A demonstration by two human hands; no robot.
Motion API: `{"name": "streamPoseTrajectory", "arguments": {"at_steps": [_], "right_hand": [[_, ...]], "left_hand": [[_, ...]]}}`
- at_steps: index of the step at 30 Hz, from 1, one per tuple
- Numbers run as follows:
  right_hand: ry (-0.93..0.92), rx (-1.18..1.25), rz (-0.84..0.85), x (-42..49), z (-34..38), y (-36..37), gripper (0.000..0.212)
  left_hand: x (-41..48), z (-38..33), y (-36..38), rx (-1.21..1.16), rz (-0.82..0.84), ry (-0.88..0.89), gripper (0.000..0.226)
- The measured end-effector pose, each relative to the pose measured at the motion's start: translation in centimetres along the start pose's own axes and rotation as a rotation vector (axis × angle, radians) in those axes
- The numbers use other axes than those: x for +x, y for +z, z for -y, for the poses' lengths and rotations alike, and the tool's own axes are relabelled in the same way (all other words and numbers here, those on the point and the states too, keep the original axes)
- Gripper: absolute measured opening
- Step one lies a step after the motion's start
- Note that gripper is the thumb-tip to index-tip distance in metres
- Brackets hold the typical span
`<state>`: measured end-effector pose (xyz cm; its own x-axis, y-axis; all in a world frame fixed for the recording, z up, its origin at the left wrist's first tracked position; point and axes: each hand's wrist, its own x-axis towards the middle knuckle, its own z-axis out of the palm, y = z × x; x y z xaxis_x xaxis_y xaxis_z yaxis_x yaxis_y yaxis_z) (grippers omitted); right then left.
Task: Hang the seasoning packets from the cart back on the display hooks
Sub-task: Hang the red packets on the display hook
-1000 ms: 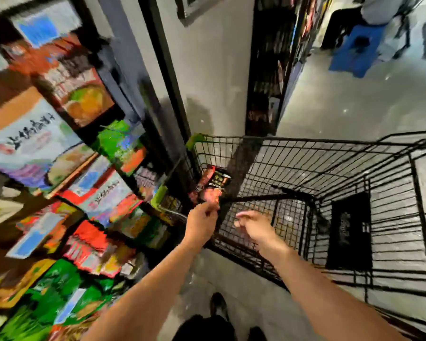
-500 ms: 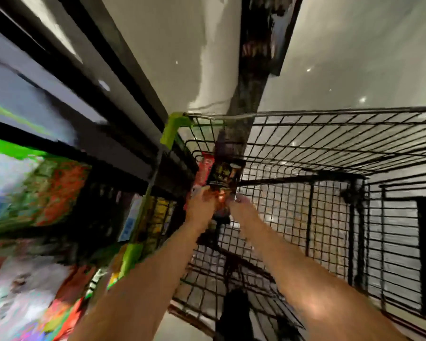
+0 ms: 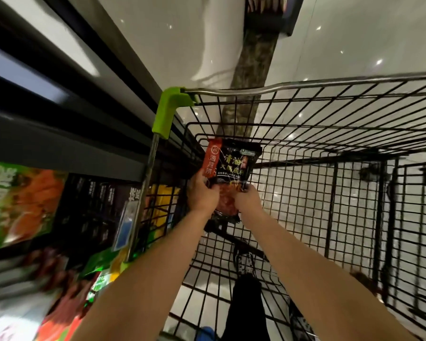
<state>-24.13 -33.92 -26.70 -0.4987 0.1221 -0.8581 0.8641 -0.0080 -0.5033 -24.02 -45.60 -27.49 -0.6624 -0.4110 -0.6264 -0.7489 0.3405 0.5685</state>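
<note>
Black seasoning packet between both hands

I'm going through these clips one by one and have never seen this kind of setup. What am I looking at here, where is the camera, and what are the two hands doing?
There is no machine here: the camera sits on a person's head and looks forward and down, so you see their own two bare arms. Below them is a black wire shopping cart with a green corner guard. The left hand and the right hand both grip a dark seasoning packet with a red strip, held over the cart. On the left, blurred, is a store display with colourful packets. I cannot make out any hooks in this picture.
</note>
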Motion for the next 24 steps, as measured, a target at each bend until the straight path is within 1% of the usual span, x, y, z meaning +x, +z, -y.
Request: {"name": "streamPoseTrajectory", "arguments": {"at_steps": [3, 6, 7, 8, 10, 13, 16, 17, 20, 22, 23, 24], "right_hand": [[0.010, -0.011, 0.011, -1.6, -0.2, -1.4, 0.035], [-0.025, -0.049, -0.026, -3.3, -0.8, -3.3, 0.035], [-0.041, -0.046, -0.026, -4.0, -1.0, -3.9, 0.032], [-0.057, -0.041, -0.018, -4.7, -1.2, -4.6, 0.028], [-0.063, -0.023, 0.023, -6.3, -1.3, -5.7, 0.025], [-0.083, 0.011, 0.060, -8.8, -0.9, -7.3, 0.043], [-0.116, 0.029, 0.090, -11.4, 0.2, -9.1, 0.060], [-0.137, 0.022, 0.093, -12.3, 0.6, -9.7, 0.059], [-0.213, -0.001, 0.018, -15.2, 1.8, -11.7, 0.040], [-0.297, -0.004, -0.008, -17.3, 2.6, -13.3, 0.014], [-0.340, -0.003, 0.002, -18.3, 2.8, -14.1, 0.009], [-0.358, -0.002, 0.016, -19.6, 3.2, -14.9, 0.013]], "left_hand": [[-1.5, -0.5, -0.7, -0.056, 0.027, -0.036, 0.067], [-3.5, -1.1, -1.3, -0.125, 0.098, -0.068, 0.072], [-4.3, -1.4, -1.4, -0.142, 0.131, -0.084, 0.072], [-5.0, -1.6, -1.4, -0.150, 0.153, -0.098, 0.069], [-6.6, -2.1, -1.6, -0.139, 0.157, -0.113, 0.055], [-8.9, -2.5, -1.9, -0.169, 0.097, -0.077, 0.036], [-11.2, -2.8, -3.0, -0.261, 0.021, -0.088, 0.035], [-12.1, -3.1, -3.7, -0.302, -0.004, -0.098, 0.037], [-15.0, -4.0, -6.0, -0.363, -0.125, -0.064, 0.046], [-17.3, -4.7, -7.7, -0.330, -0.227, -0.012, 0.045], [-18.8, -5.0, -8.6, -0.298, -0.287, 0.011, 0.043], [-20.4, -5.4, -9.4, -0.273, -0.346, 0.027, 0.042]]}}
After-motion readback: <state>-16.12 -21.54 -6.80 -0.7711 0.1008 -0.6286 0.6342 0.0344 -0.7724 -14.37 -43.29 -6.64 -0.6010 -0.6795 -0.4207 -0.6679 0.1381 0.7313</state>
